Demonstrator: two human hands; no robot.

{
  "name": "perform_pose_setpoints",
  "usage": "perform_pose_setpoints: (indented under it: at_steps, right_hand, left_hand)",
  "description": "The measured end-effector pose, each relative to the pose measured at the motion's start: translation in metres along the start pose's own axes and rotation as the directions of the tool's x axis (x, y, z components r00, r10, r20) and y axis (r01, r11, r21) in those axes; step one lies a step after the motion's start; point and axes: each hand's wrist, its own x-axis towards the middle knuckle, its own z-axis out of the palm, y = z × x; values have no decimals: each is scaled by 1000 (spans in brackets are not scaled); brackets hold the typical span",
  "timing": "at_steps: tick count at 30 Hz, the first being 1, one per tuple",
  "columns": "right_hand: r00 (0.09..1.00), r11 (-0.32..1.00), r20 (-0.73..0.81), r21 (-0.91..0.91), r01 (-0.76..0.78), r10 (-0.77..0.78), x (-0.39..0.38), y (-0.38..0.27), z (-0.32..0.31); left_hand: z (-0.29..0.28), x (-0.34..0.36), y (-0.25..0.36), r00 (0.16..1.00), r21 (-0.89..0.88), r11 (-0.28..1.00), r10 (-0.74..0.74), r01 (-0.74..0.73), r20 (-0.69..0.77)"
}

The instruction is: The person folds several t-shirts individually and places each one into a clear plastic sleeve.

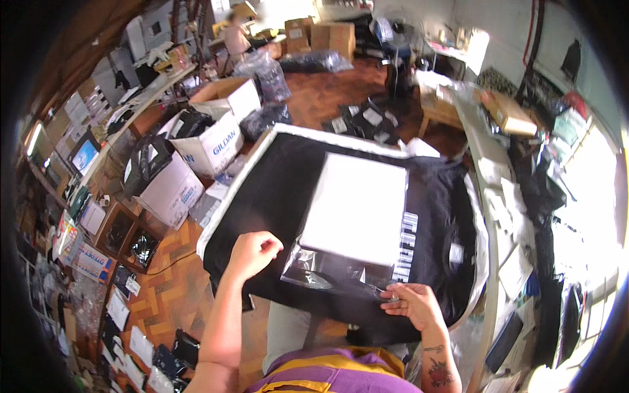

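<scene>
A white rectangular sheet [360, 209] lies inside a clear plastic bag [314, 267], whose lower part reaches past the sheet toward me. Beneath it is a black T-shirt [262, 190] with white lettering, spread over a padded board. My right hand [414, 306] pinches the bag's near right corner between thumb and fingers. Just left of the bag, my left hand [254, 255] hovers over the shirt with curled fingers; nothing shows in them, and it is apart from the bag.
White cardboard boxes [213, 145] holding dark packages stand to the left on the wooden floor. Dark plastic parcels [367, 121] lie beyond the board. A long cluttered bench [498, 216] runs along the right. Far back, a person [236, 39] sits near brown boxes [331, 39].
</scene>
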Motion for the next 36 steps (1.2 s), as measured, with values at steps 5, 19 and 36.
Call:
perform_pose_setpoints:
  at_steps: [5,19,36]
  right_hand:
    - [988,985,-60,116,-131,139,-3,22,7]
    - [974,998,-220,-37,54,-61,-3,54,10]
    - [777,502,-67,-797,336,-626,-60,46,-16]
  left_hand:
    - [83,-37,65,931,64,929,362,-365,51]
    - [189,-61,97,823,380,731,479,-567,306]
    - [-45,-89,-42,907,544,836,284,-74,-311]
